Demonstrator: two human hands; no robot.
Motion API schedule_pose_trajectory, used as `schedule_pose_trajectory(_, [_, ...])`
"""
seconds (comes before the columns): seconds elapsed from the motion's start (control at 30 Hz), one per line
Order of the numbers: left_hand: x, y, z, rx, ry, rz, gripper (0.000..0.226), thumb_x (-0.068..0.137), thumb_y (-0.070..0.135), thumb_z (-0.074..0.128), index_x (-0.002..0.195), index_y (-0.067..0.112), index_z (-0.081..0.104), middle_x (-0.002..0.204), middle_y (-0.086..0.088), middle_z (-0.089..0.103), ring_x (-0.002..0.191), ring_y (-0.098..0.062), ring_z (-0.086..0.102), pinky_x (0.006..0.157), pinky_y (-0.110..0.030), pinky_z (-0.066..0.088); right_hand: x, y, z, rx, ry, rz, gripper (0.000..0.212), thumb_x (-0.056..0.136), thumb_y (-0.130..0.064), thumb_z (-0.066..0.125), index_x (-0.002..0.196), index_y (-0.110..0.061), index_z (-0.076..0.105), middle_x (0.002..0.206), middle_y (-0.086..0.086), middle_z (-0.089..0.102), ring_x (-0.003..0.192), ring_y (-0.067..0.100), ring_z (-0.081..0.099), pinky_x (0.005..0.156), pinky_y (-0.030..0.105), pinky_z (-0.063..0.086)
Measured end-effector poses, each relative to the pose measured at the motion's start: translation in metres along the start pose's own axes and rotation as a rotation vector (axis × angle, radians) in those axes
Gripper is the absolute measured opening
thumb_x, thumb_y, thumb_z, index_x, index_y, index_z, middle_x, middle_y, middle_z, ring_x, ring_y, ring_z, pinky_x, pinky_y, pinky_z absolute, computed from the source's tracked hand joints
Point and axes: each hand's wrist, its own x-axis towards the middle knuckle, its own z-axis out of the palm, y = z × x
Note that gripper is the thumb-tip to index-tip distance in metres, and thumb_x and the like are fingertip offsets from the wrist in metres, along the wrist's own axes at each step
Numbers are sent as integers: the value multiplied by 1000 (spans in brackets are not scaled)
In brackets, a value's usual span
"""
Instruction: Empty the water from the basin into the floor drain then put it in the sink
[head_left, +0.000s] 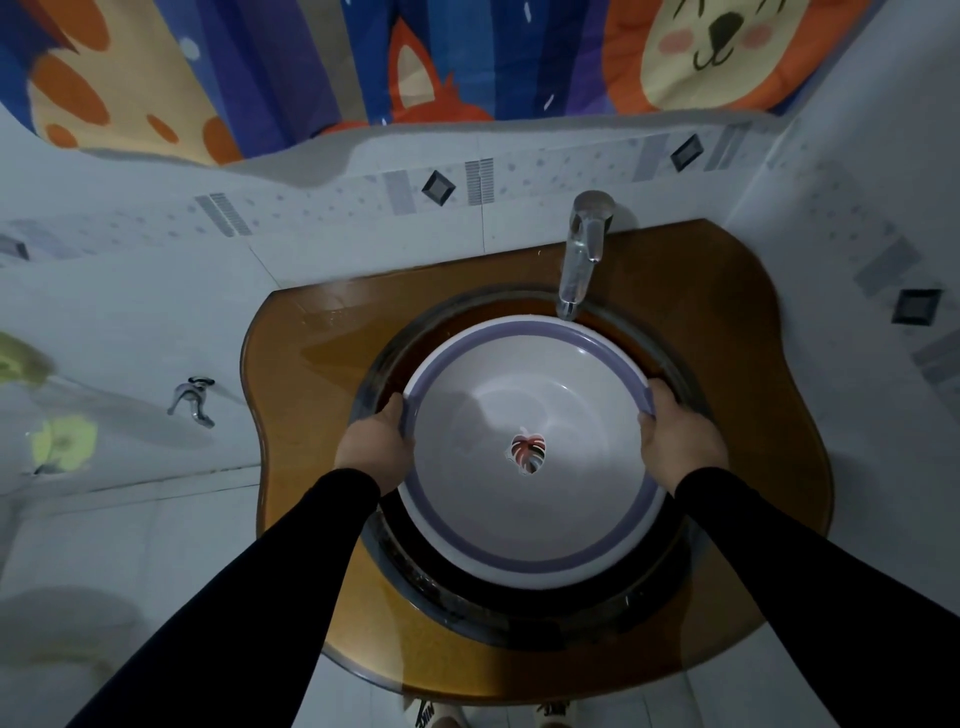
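A white basin (530, 509) with a purple rim and a leaf sticker at its bottom sits inside the round dark glass sink (519, 618). No water shows in the basin. My left hand (376, 447) grips the basin's left rim, and my right hand (680, 439) grips its right rim. Black sleeves cover both arms. The floor drain is not in view.
The sink is set in an amber glass counter (311, 364). A chrome faucet (582, 254) reaches over the sink's far edge, just beyond the basin rim. A wall tap (192, 400) juts out at left. A colourful animal curtain (415, 57) hangs above. Tiled walls close in behind and right.
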Motion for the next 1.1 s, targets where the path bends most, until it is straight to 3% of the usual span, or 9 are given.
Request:
schedule_pose_trajectory(0.07, [1, -2, 2, -25, 15, 3, 62, 101, 27, 41, 154, 19, 10, 98, -6, 65, 61, -19, 55, 47, -29, 39, -1, 1, 1, 13, 15, -6, 44, 99, -32, 32, 142, -24, 23, 105, 10, 63, 88, 30, 61, 64, 31, 42])
schedule_pose_trajectory(0.4, [4, -3, 6, -55, 57, -3, 59, 101, 29, 39, 154, 20, 13, 103, -7, 66, 62, -18, 55, 48, -29, 40, -3, 1, 1, 12, 48, -10, 41, 99, -33, 32, 138, -23, 26, 97, 9, 65, 80, 28, 61, 61, 31, 42])
schedule_pose_trajectory(0.6, [1, 0, 3, -51, 43, -10, 59, 102, 26, 39, 154, 19, 12, 100, -8, 66, 56, -18, 49, 43, -28, 36, -4, -1, -3, 14, 14, -1, 43, 99, -29, 33, 140, -20, 24, 91, 10, 65, 64, 22, 48, 59, 31, 43])
schedule_pose_trajectory(0.67, [1, 1, 2, -42, 40, -9, 60, 102, 26, 39, 155, 20, 11, 102, -9, 66, 55, -17, 47, 43, -27, 35, -5, -2, -4, 18, 1, 9, 44, 99, -29, 33, 141, -20, 23, 92, 11, 65, 65, 23, 49, 60, 31, 43])
schedule_pose_trajectory(0.83, [-3, 5, 0, -43, 37, -6, 60, 103, 24, 39, 155, 20, 9, 83, -3, 55, 52, -15, 44, 40, -27, 31, -4, -2, -3, 8, -3, 14, 43, 99, -28, 32, 141, -20, 23, 90, 11, 64, 65, 24, 51, 59, 31, 43])
schedule_pose_trajectory(1.1, [-4, 3, 1, -50, 23, -12, 60, 102, 24, 39, 154, 20, 10, 98, -9, 66, 61, -20, 54, 50, -32, 43, -6, -4, -4, 17, 9, 3, 44, 100, -31, 30, 142, -22, 23, 107, 13, 64, 91, 31, 62, 67, 33, 44])
